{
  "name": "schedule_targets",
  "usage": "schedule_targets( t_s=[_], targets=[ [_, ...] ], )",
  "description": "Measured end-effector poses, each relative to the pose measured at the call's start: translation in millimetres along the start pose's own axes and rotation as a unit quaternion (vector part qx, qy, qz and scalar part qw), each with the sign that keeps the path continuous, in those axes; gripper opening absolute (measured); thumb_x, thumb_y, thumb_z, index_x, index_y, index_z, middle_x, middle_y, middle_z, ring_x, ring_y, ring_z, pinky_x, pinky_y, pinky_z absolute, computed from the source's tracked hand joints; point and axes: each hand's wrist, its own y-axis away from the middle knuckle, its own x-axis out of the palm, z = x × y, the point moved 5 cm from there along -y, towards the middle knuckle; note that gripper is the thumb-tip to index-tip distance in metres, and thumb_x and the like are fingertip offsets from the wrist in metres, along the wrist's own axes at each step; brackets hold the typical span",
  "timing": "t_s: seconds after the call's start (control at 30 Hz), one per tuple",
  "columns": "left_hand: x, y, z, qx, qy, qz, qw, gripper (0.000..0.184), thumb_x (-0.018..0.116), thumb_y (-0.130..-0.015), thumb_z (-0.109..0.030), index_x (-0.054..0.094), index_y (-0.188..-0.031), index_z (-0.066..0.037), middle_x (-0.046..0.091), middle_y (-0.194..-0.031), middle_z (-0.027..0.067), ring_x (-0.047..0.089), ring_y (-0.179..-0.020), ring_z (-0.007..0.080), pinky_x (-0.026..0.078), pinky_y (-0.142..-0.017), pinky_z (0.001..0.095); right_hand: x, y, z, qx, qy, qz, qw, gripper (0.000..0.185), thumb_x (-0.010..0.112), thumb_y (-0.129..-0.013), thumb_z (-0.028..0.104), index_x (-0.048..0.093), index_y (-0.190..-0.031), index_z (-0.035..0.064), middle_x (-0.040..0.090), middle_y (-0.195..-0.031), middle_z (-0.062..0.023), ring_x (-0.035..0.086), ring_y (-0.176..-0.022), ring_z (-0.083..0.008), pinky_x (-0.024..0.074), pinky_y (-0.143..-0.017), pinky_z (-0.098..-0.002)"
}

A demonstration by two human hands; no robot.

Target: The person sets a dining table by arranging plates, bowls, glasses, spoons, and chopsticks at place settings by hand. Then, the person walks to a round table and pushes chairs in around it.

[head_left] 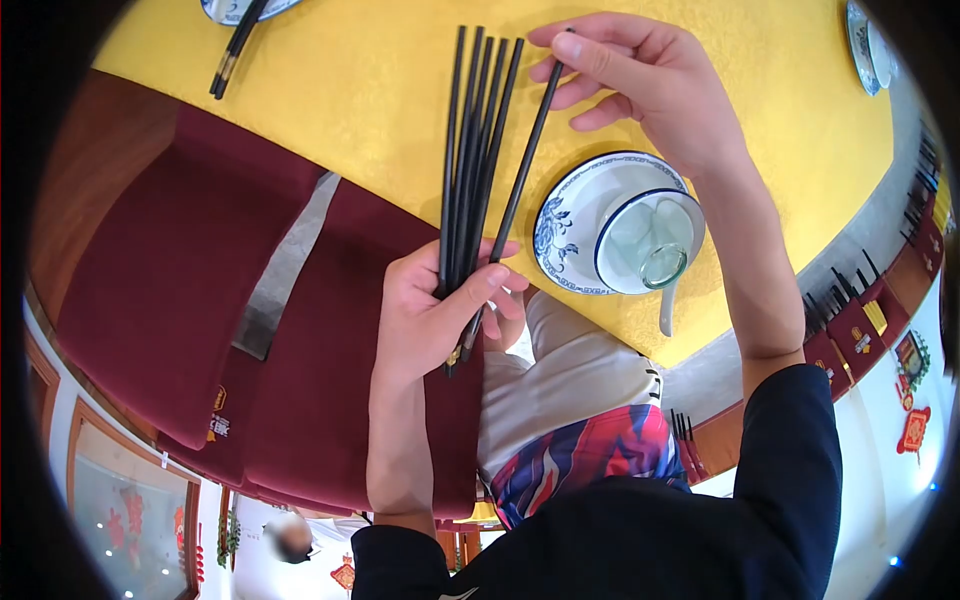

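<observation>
While the left hand [420,305] is clasping, the right hand [650,95] is pinching

At upper centre, the chopstick bundle [467,190] is fanning above the left hand; one separate chopstick [530,150] is slanting between both hands. Keeping the left fingers snug is probably preventing slips.

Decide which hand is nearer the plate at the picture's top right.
Right. In the picture, the right hand is left of the plate, pinching one chopstick near its end; the left hand is farther off, lower left, holding a bunch of chopsticks.
</observation>
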Motion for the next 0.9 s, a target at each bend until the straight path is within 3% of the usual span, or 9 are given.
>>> schedule_targets(
  t_s=[0.07, 0.27, 0.5, 0.67, 0.8, 0.9],
  targets=[
    [3, 0, 0, -0.018, -0.001, 0.006, 1.000, 0.023, 0.066, -0.093, -0.005, 0.063, -0.112, 0.008, 0.073, -0.091, 0.0174, 0.074, -0.078, 0.0201, 0.055, -0.056, 0.0235, 2, 0, -2, -0.064, 0.032, 0.003, 0.997, 0.028, 0.065, -0.096, 0.023, 0.068, -0.113, -0.0005, 0.071, -0.094, -0.0054, 0.071, -0.079, -0.0120, 0.0587, -0.063, -0.0223],
    [20, -8, -3, -0.051, -0.020, -0.004, 0.998, 0.027, 0.068, -0.093, -0.011, 0.066, -0.115, 0.006, 0.074, -0.093, 0.0132, 0.074, -0.078, 0.0194, 0.055, -0.058, 0.0227, -11, -6, -18, -0.068, 0.031, 0.018, 0.997, 0.033, 0.063, -0.098, 0.024, 0.066, -0.119, -0.0004, 0.073, -0.100, -0.0093, 0.072, -0.086, -0.0132, 0.0600, -0.065, -0.0230],
    [16, -10, 2, -0.071, -0.005, -0.024, 0.997, 0.022, 0.067, -0.094, -0.010, 0.066, -0.108, 0.007, 0.072, -0.086, 0.0180, 0.074, -0.074, 0.0234, 0.061, -0.060, 0.0295, -9, 5, -12, -0.066, -0.031, 0.062, 0.995, 0.035, 0.066, -0.096, 0.028, 0.068, -0.115, -0.0013, 0.072, -0.101, -0.0093, 0.073, -0.090, -0.0162, 0.0601, -0.069, -0.0245],
    [12, -11, 0, -0.070, -0.026, -0.021, 0.997, 0.021, 0.067, -0.093, -0.009, 0.066, -0.104, 0.008, 0.072, -0.083, 0.0201, 0.074, -0.070, 0.0246, 0.062, -0.061, 0.0323, -11, 5, -15, -0.065, -0.020, 0.032, 0.997, 0.033, 0.068, -0.094, 0.027, 0.069, -0.112, -0.0014, 0.072, -0.100, -0.0091, 0.073, -0.084, -0.0151, 0.0596, -0.067, -0.0240],
    [11, -12, -1, -0.101, -0.025, 0.000, 0.995, 0.017, 0.070, -0.091, -0.007, 0.069, -0.100, 0.007, 0.073, -0.085, 0.0156, 0.074, -0.074, 0.0223, 0.061, -0.064, 0.0303, -12, 5, -14, -0.068, -0.009, 0.035, 0.997, 0.032, 0.069, -0.094, 0.026, 0.070, -0.110, -0.0013, 0.072, -0.099, -0.0091, 0.072, -0.082, -0.0146, 0.0595, -0.066, -0.0242],
    [10, -12, -3, -0.100, -0.025, -0.015, 0.995, 0.017, 0.071, -0.090, -0.007, 0.069, -0.100, 0.007, 0.073, -0.085, 0.0155, 0.074, -0.075, 0.0216, 0.061, -0.064, 0.0301, -18, 3, -16, -0.074, 0.017, 0.019, 0.997, 0.026, 0.064, -0.097, 0.023, 0.069, -0.108, 0.0001, 0.072, -0.096, -0.0076, 0.072, -0.075, -0.0130, 0.0598, -0.059, -0.0225]
  ],
)
